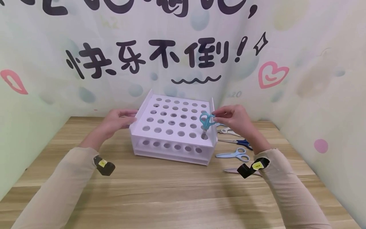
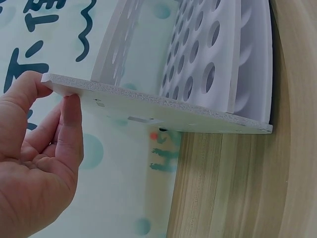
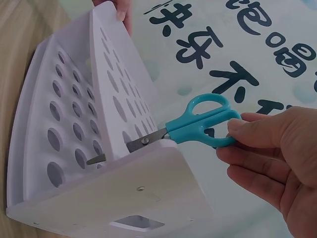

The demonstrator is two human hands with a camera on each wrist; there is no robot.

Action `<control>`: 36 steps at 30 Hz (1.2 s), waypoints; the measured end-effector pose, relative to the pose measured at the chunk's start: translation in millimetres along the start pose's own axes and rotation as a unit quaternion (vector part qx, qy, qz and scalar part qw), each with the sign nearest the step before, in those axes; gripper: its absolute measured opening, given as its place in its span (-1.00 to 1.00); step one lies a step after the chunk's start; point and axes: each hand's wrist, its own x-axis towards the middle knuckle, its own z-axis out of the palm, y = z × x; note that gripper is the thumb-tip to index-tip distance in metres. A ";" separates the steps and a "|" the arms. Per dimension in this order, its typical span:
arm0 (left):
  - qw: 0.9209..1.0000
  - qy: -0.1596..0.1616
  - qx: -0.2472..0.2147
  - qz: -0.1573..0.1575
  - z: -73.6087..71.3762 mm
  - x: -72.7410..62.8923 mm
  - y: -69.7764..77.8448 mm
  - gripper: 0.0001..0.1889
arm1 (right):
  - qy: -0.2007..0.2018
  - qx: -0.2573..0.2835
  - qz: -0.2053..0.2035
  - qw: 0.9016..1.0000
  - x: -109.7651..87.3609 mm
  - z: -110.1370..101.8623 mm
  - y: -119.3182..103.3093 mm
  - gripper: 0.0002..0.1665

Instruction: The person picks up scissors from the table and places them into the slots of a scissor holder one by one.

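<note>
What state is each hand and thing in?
White rack: upright on the table
Teal scissors: apparently closed, tip through a rack hole
Left hand: pinching the rack's side panel
Right hand: pinching the teal scissors
Light blue scissors: closed, lying flat
Dark blue scissors: partly hidden
White scissors: partly hidden
Pinkish scissors: partly hidden
Farthest blue item: mostly hidden

The left hand (image 2: 44, 153) pinches one corner of the flat left side panel (image 2: 116, 106) of a white rack (image 2: 225, 64), whose inner boards are pierced with rows of round holes. The rack stands on a wood-grained counter (image 2: 208, 188). On the far side, a pale backdrop (image 2: 114, 188) carries dark characters (image 2: 37, 20) and blue-green spots (image 2: 91, 153).
</note>
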 end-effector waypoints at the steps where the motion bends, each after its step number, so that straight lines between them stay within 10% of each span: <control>1: 1.000 0.000 0.000 0.001 0.3 0.2 0.0 -0.49 | -0.002 0.001 0.000 1.000 -0.3 1.1 0.3 -0.72; 36: 1.000 -0.003 -0.011 0.000 1.2 -1.2 2.2 -0.48 | -0.026 0.036 -0.035 0.998 -6.4 17.2 16.7 -0.78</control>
